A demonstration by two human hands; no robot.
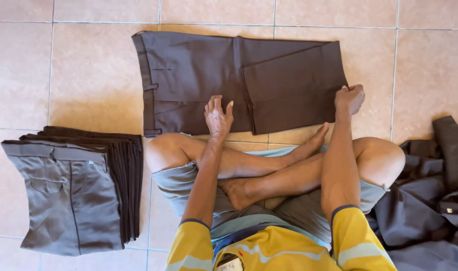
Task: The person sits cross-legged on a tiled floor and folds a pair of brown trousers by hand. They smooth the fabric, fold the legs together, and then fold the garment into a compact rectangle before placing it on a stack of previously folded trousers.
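A pair of dark brown trousers (199, 75) lies folded on the tiled floor in front of my crossed legs, waistband to the left. My left hand (218, 116) presses on the trousers' near edge with fingers spread. At the right end of the fold, my right hand (349, 98) pinches the cloth's near corner.
A stack of folded trousers (73, 190) sits on the floor at my left, a grey-brown pair on top. A loose heap of dark garments (429, 200) lies at my right. Pinkish floor tiles (88, 70) surround everything.
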